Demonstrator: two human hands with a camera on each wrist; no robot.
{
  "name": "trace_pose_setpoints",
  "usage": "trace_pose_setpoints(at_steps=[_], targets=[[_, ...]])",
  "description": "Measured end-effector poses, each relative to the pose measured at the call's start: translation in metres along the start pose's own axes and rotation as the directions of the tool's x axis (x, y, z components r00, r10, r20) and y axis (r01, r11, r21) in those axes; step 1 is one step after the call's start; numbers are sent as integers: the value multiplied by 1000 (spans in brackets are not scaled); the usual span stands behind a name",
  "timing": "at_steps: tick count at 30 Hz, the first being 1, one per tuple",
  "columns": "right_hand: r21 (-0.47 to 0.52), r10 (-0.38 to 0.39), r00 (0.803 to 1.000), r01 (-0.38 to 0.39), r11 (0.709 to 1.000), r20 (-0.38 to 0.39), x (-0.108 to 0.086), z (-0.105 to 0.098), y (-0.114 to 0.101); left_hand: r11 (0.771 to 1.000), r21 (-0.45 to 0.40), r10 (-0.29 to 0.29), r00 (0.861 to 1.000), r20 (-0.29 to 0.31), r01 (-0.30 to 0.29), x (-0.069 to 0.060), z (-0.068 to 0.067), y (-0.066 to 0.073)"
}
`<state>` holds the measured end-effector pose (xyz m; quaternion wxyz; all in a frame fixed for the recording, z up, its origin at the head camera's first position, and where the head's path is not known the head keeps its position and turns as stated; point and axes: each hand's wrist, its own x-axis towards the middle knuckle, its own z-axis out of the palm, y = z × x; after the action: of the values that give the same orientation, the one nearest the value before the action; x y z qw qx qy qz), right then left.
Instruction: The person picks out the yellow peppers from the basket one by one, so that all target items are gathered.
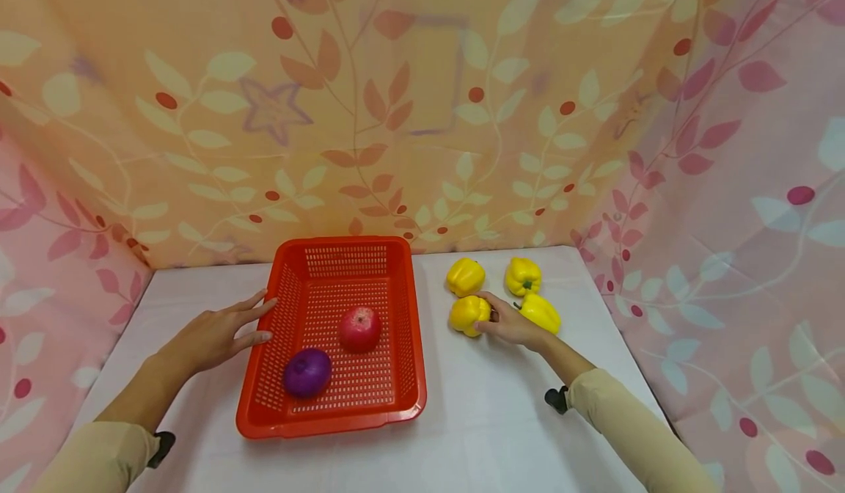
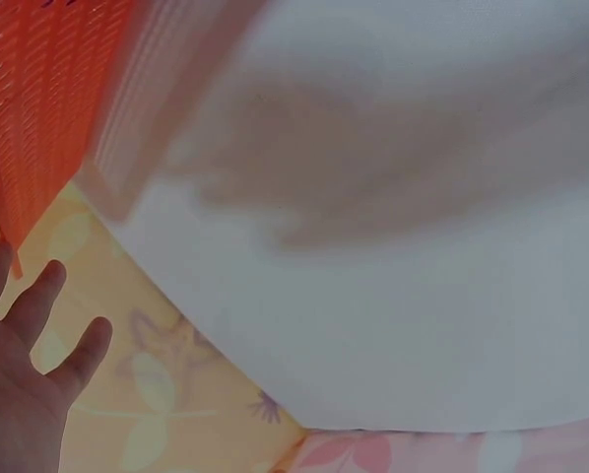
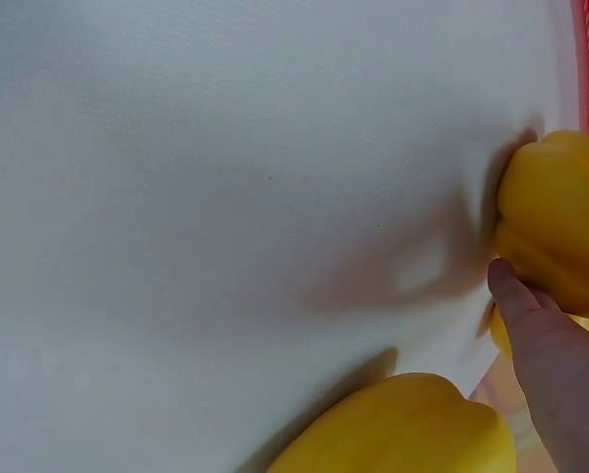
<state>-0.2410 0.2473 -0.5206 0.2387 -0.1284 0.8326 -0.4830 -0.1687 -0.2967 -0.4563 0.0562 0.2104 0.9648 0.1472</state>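
In the head view my right hand (image 1: pixel 511 324) grips a yellow bell pepper (image 1: pixel 467 314), thumb at its near side and fingers at its far side. The right wrist view shows the thumb against that pepper (image 3: pixel 556 222), which is on or just above the table; I cannot tell which. My left hand (image 1: pixel 214 335), fingers spread, is at the left rim of a red plastic basket (image 1: pixel 412 331). In the left wrist view this hand (image 2: pixel 29 365) holds nothing. Inside the basket lie a red pomegranate-like fruit (image 1: pixel 360 329) and a round purple vegetable (image 1: pixel 307 373).
Around the right hand lie more yellow bell peppers: one at the back left (image 1: pixel 466 277), one at the back right (image 1: pixel 524 276) and one beside the wrist (image 1: pixel 540 312). A white cloth covers the table (image 1: pixel 488 420). Floral curtains (image 1: pixel 422 111) hang behind and at both sides.
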Motion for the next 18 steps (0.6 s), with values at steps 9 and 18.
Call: trace_pose_setpoints(at_steps=[9, 18], targets=[[-15, -14, 1000, 14, 1000, 11, -1, -3, 2, 1000, 1, -1, 1000, 2, 1, 1, 1, 1], [-32, -67, 996, 69, 997, 50, -1, -10, -8, 999, 49, -1, 1000, 16, 0, 2, -5, 3]])
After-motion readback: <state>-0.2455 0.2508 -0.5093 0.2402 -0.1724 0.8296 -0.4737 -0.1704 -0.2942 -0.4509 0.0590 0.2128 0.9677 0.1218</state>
